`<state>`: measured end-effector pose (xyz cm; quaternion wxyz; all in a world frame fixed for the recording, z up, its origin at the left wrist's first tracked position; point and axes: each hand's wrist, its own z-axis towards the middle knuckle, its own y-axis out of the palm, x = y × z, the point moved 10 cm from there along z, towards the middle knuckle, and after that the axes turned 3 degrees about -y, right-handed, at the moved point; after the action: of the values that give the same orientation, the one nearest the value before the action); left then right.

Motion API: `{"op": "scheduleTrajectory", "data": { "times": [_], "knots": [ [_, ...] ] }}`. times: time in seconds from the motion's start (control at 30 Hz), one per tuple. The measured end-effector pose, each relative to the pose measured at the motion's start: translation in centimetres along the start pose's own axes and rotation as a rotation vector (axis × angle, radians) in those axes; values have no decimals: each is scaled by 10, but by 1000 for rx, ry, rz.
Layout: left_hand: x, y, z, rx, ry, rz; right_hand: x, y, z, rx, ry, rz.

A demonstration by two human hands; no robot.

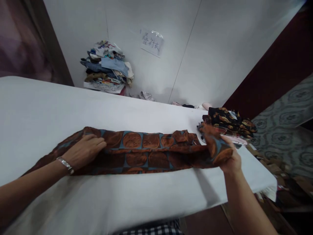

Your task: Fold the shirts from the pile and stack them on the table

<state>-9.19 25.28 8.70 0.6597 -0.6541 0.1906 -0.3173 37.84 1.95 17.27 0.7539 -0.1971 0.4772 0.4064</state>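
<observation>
A brown shirt (pixel 137 158) with blue squares and round orange-brown motifs lies across the table in a long, narrow folded strip. My left hand (pixel 87 150), with a silver bracelet at the wrist, rests on its left part, fingers curled closed on the cloth. At the other end my right hand (pixel 231 159) grips the fabric and holds that end raised off the table. What looks like the collar shows near the right end, partly bunched. The fabric by my right hand is slightly blurred.
Several garments form a folded pile (pixel 227 124) at the table's right end. A tall heap of clothes (pixel 107 67) stands behind the far edge. The white table (pixel 102 202) runs along a pale wall, where a handwritten sign (pixel 152 43) hangs.
</observation>
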Motion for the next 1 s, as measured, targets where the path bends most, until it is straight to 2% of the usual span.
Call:
{"op": "scheduleTrajectory", "data": {
  "times": [0.07,0.13,0.2,0.27,0.33,0.4,0.47,0.5,0.57,0.6,0.67,0.73,0.8,0.9,1.0],
  "knots": [
    [-5,17,-10,-69,-50,-60,21,-3,-17,-22,110,-20],
    [-7,18,-15,-86,-93,-123,25,-1,-23,-37,146,-10],
    [-2,3,-14,-53,-127,-192,13,9,-17,-47,115,17],
    [9,-18,-10,7,-170,-311,-7,31,-3,-81,62,47],
    [26,-32,-2,42,-230,-520,-26,72,15,-190,30,70],
    [45,-30,9,41,-300,-850,-34,133,31,-410,37,81],
    [70,-11,21,-34,-354,-1247,-24,198,42,-667,102,42],
    [80,2,26,-77,-391,-1420,-17,220,49,-718,105,14],
    [94,27,31,-141,-485,-1625,1,244,66,-692,93,-29],
    [96,37,31,-159,-538,-1660,12,247,70,-681,92,-37],
    [91,51,24,-154,-650,-1647,32,238,65,-676,103,-58],
    [81,55,13,-139,-720,-1577,52,212,48,-685,129,-114],
    [68,49,1,-75,-752,-1477,68,174,30,-652,135,-234],
    [51,36,-11,31,-679,-1285,82,126,10,-619,39,-462],
    [43,37,-17,66,-573,-1013,90,114,3,-683,-107,-612]
  ]
}}
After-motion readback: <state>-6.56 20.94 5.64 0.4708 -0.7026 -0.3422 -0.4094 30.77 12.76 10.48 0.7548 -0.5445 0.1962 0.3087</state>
